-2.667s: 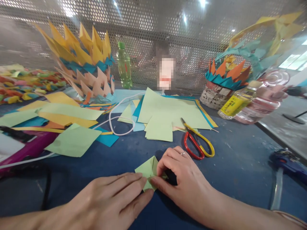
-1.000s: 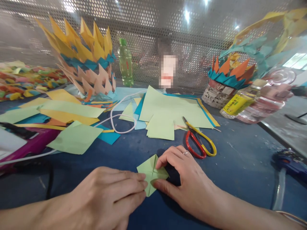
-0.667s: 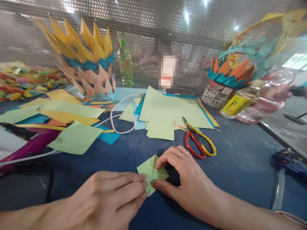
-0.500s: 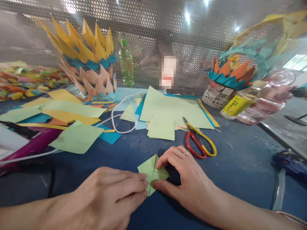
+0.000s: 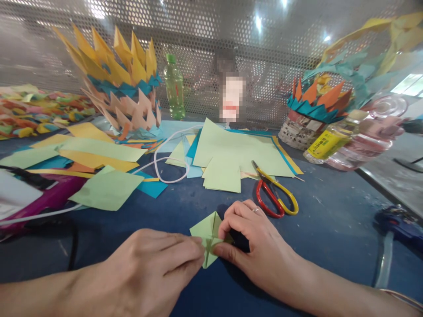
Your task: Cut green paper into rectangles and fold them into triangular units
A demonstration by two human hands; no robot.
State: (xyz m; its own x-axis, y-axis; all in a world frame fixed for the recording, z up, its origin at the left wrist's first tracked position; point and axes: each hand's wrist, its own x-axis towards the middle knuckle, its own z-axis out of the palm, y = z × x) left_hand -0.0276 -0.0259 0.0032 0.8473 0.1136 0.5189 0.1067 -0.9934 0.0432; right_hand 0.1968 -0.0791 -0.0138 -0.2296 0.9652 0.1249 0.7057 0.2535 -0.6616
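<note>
A small folded light green paper [image 5: 207,233] lies on the dark blue table between my hands, with crease lines across it. My left hand [image 5: 155,264] presses its fingers together over the paper's left edge, fingertips near its middle. On the right side, my right hand [image 5: 246,233] pinches the paper between thumb and index finger; that fold is partly hidden by the fingers. A ring is on one finger of this hand. Beyond it, scissors [image 5: 276,191] with one red and one yellow handle lie with their tips pointing away.
Stacked green, blue and yellow sheets [image 5: 241,149] lie ahead. A white cable [image 5: 172,181] loops beside them. Loose paper [image 5: 109,189] and a purple tool [image 5: 49,198] are left; a blue tool [image 5: 396,224] is right. Paper models, a green bottle [image 5: 175,90] and other bottles stand behind.
The right thumb and index finger have drawn closer together on the paper, and its right part looks lifted. My left hand has barely shifted.
</note>
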